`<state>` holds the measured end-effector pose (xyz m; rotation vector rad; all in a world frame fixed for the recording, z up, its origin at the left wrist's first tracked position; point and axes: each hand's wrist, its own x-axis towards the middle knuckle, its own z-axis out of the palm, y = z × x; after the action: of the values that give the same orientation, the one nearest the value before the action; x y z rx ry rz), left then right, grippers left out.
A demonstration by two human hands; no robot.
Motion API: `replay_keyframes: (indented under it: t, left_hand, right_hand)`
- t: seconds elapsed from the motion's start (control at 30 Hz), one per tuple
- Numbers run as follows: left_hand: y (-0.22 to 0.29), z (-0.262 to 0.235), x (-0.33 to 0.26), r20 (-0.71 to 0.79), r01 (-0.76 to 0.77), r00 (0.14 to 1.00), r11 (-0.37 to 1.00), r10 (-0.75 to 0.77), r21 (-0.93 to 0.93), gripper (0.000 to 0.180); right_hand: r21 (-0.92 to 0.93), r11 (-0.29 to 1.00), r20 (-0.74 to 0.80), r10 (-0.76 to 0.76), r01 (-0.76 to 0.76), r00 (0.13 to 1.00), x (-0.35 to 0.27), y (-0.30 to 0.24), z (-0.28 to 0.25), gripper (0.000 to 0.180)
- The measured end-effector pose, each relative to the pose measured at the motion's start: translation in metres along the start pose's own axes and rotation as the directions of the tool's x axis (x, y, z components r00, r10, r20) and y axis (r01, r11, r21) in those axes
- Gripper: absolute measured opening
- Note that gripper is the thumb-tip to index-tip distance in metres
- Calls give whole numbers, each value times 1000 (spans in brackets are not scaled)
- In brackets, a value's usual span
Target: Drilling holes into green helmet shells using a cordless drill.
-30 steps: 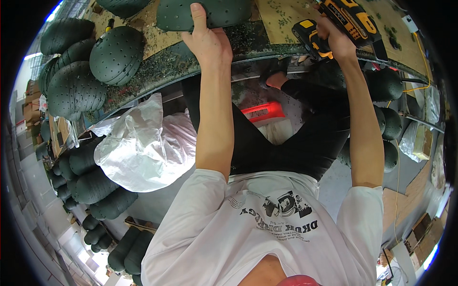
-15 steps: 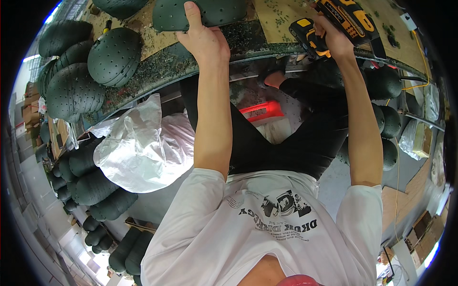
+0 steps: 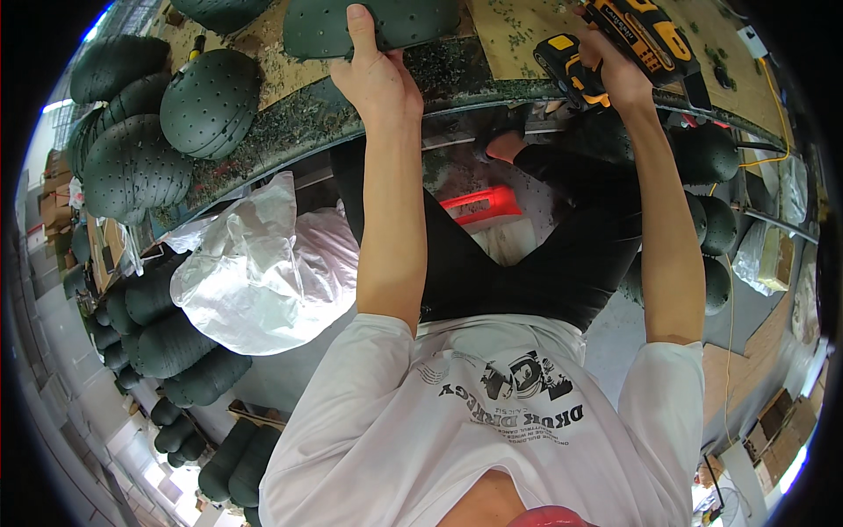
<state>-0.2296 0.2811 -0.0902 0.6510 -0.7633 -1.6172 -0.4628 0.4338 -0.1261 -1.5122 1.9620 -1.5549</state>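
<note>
My left hand (image 3: pixel 376 75) grips the near rim of a dark green perforated dome-shaped shell (image 3: pixel 369 22) that lies on the workbench (image 3: pixel 290 119) at the top of the view. My right hand (image 3: pixel 619 75) holds a yellow and black cordless drill (image 3: pixel 619 39) by its handle, to the right of the shell and above the bench surface. Both forearms reach up from my white printed shirt and black trousers below. The drill's tip is out of sight at the top edge.
More green perforated shells (image 3: pixel 206 101) lie on the bench's left part, and stacks of them (image 3: pixel 167 338) stand on the floor at left. A white plastic bag (image 3: pixel 250 268) sits under the bench. A red object (image 3: pixel 479 204) lies beneath. Further shells (image 3: pixel 702 154) at right.
Both hands and the shell have shifted slightly upward in the view; the grip on shell and drill is unchanged.
</note>
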Motion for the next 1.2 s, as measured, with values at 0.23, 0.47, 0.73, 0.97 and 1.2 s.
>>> replay_keyframes:
  t: [0.23,0.47,0.73,0.97,1.2]
  left_hand:
    - [6,-2,-3,37,-2,999,1000,1,26,57]
    - [9,-3,-2,32,-28,999,999,27,26,57]
    - [10,-5,-3,-4,9,1000,997,-9,82,57]
    - [10,-5,-4,12,103,994,981,-106,163,62]
    - [10,-5,-4,31,107,993,983,-112,146,61]
  right_hand:
    - [-71,997,0,-18,18,1000,-1,11,-5,16]
    - [167,979,-50,123,-113,991,0,-4,5,15]
    - [228,969,-35,102,-92,994,0,-2,3,17]
    - [294,951,-8,105,-98,994,0,8,0,6]
    - [325,937,-25,141,-125,990,0,2,3,7]
